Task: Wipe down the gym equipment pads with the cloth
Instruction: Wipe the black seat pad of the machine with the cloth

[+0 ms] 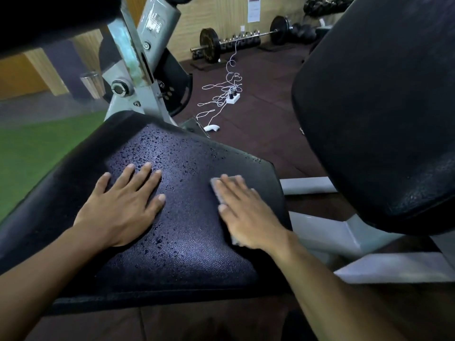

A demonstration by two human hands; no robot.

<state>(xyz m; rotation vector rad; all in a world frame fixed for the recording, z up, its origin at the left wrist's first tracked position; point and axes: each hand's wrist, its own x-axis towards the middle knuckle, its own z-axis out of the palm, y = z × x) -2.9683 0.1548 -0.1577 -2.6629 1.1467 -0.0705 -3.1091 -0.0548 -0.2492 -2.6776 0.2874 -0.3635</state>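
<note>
**Wet seat pad under two flat hands**

Both forearms reached in from the bottom edge onto a black seat pad (187, 247), whose long axis ran from the near-right corner toward the far left, its narrower end nearest the camera. Water droplets beaded its far half. Fingers straight, the left hand (123, 205) lay flat and released on the vinyl, holding nothing. At the pad's right side, the right hand (243, 212) pressed a pale cloth (216, 187) flat under straight fingers. Right of them rose a black back pad (381, 107). Beyond stood the grey machine frame (133, 70), a white power strip (232, 98) with tangled cables on dark floor, and a barbell (243, 36) by the wall.
</note>
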